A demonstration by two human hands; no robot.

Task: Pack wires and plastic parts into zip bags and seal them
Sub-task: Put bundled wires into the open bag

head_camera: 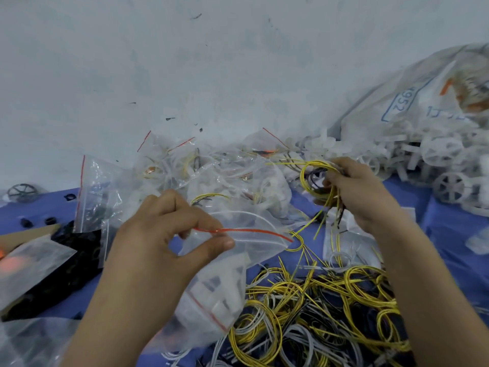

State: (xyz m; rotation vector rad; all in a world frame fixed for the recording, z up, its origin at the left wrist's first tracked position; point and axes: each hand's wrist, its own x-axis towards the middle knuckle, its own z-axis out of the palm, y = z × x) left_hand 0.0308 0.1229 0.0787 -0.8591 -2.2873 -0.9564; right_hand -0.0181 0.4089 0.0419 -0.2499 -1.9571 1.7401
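Note:
My left hand [164, 234] pinches the red-striped mouth of a clear zip bag [251, 245] between thumb and fingers, and the mouth gapes open toward the right. White plastic parts [222, 290] show inside the bag's lower part. To the right and a little higher, my right hand [362, 192] grips a coiled bundle of yellow and black wires [317, 178], its loose ends hanging below the fist. A big loose heap of yellow, grey and black wires [330, 313] lies on the blue table cover at the lower right.
Filled zip bags [211, 176] pile up behind my hands. A large sack [412, 102] spills white plastic wheels [439, 154] at the right. Black plastic parts [68, 263] and a cardboard piece [23, 234] lie at the left, against a pale wall.

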